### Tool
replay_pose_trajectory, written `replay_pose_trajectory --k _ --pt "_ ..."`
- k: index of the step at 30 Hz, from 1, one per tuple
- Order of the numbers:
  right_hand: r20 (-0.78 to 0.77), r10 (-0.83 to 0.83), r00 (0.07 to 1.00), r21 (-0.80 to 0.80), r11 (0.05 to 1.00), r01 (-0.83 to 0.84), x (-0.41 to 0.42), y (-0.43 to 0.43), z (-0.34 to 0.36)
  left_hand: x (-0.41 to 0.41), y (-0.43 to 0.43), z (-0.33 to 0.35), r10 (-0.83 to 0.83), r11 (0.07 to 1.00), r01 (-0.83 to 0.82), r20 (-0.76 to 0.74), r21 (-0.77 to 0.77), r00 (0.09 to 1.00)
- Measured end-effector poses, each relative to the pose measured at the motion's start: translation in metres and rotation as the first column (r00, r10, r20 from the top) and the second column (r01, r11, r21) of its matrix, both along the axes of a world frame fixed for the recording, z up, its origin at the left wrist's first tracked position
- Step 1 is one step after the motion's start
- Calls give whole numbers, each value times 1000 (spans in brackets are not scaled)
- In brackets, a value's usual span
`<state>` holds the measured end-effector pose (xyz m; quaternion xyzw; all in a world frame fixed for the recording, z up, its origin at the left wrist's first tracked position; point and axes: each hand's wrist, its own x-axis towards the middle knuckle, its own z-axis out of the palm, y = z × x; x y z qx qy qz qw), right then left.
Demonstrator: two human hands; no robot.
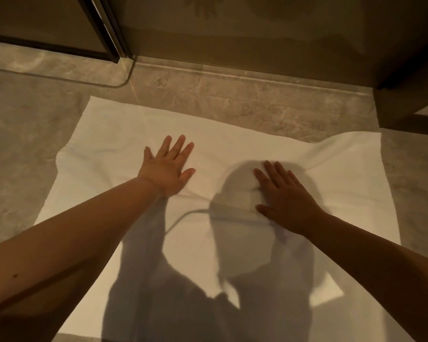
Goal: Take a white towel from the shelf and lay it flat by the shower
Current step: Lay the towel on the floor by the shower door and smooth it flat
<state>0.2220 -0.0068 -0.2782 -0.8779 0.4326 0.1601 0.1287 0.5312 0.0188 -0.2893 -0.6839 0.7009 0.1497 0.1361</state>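
Observation:
A white towel lies spread on the stone floor in front of the shower threshold. My left hand rests palm down on its middle, fingers apart. My right hand presses palm down to the right of it, in my own shadow. A few soft wrinkles run across the towel between and beyond the hands, and its far right corner is slightly raised. Neither hand grips the cloth.
The glass shower door with a dark frame stands at the upper left, its curved lower edge over the marble sill. A dark wall or cabinet rises at the right. Grey stone floor surrounds the towel.

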Motion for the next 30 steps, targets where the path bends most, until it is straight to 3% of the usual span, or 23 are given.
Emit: replay_pose_trajectory --k 4,6,8,11,19,24,30 --pt "3 -147 989 -27 989 147 -9 5 -3 -6 -6 5 93 996 -94 104 3 990" --pt "6 -226 974 13 974 225 -16 11 -6 -14 -2 6 84 990 -84 -3 -111 996" --pt "-23 -277 961 47 960 278 -26 15 -9 -27 7 5 -41 983 18 -126 -181 991" --pt "-62 -263 963 54 962 266 -38 14 -8 -43 23 -6 -200 976 193 -52 -104 979" --pt "-139 -217 966 49 973 226 -55 7 -5 -53 26 -17 -234 967 236 39 -94 972" --pt "-166 -210 964 50 974 221 -82 -4 -6 -54 31 -13 -513 840 502 -3 -206 858" --pt "-183 -209 960 56 973 223 -101 -13 -8 -47 33 -16 -452 871 431 -44 -236 891"
